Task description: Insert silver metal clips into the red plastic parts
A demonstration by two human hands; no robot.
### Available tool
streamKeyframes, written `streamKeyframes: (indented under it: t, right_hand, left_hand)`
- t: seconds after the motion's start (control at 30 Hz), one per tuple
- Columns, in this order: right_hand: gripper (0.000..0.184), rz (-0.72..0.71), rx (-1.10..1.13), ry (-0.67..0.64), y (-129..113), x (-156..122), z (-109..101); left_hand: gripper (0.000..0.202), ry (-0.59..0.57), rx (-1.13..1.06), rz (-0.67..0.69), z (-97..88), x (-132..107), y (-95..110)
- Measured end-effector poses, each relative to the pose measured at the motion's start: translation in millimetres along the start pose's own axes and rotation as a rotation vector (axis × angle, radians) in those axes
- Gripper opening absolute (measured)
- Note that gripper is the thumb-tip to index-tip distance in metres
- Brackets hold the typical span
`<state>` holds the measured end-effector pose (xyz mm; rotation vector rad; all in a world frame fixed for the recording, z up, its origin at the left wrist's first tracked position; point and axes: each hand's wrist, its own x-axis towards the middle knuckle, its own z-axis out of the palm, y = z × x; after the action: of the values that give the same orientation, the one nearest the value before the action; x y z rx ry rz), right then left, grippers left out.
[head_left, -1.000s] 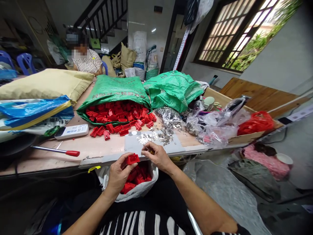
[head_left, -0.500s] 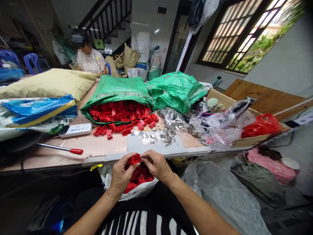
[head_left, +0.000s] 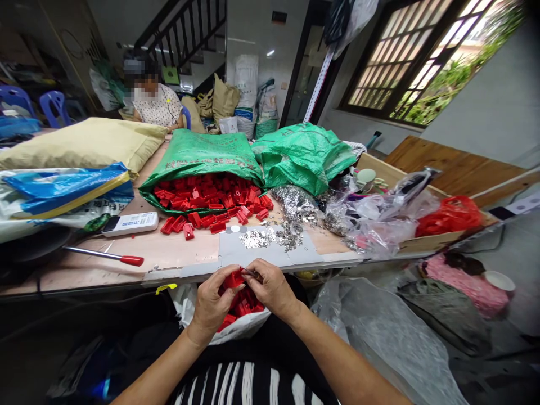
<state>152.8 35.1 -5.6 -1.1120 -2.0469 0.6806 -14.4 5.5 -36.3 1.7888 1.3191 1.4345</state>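
Note:
Over a white sack [head_left: 250,331] in my lap, both hands meet just in front of the table edge. My left hand [head_left: 211,301] is closed round a red plastic part [head_left: 233,279], thumb and forefinger on its sides. My right hand [head_left: 270,287] pinches at the right end of that part; a sliver of something thin and metallic shows at its fingertips, too small to name. Beneath the hands, more red plastic parts [head_left: 245,305] fill the sack. Ahead on the table lie small silvery metal pieces [head_left: 257,239], spread on a grey sheet [head_left: 230,251].
A green woven sack [head_left: 211,149] spills red parts [head_left: 202,199] onto the table. Right of it are another green sack [head_left: 299,154] and clear bags [head_left: 379,216]. At left lie a white device [head_left: 134,223] and a red-tipped lever [head_left: 131,260]. A person [head_left: 156,104] sits across.
The red part has tipped and dropped slightly between my fingers. Both hands stay nearly in place, still meeting at the part.

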Motion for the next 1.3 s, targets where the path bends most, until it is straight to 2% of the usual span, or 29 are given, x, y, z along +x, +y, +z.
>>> streamKeyframes:
  t: [0.13,0.23,0.37,0.47,0.57,0.77,0.9,1.13,1.3]
  right_hand:
    - [0.007,0.11,0.097,0.024,-2,-2,3]
    - [0.015,0.171,0.215,0.011,-1,-3,3]
    - [0.025,0.242,0.444,-0.071,5,-1,-4]
    - [0.029,0.323,0.574,-0.054,10,2,-9]
    - [0.029,0.335,0.586,-0.049,11,4,-10]
    - [0.034,0.349,0.593,-0.142,13,4,-4]
    - [0.039,0.365,0.689,-0.209,19,3,-2]
    - [0.044,0.481,0.837,-0.287,25,0,0]
    - [0.047,0.494,0.949,-0.333,26,-3,0]
  left_hand:
    - [0.029,0.011,-0.012,-0.024,1.2,-2,-1]
    - [0.03,0.036,-0.009,-0.04,1.5,-3,-1]
    - [0.03,0.042,-0.008,-0.047,1.2,-3,1]
    - [0.029,0.023,-0.008,-0.036,1.3,-2,3]
    - [0.028,0.018,-0.013,-0.025,1.6,-1,5]
    - [0.028,-0.029,-0.008,0.009,3.1,-4,6]
    - [0.028,-0.041,0.024,0.057,4.4,-6,7]
    - [0.029,-0.059,-0.009,-0.029,3.8,-6,6]
    - [0.029,-0.084,-0.052,-0.045,3.7,-9,5]
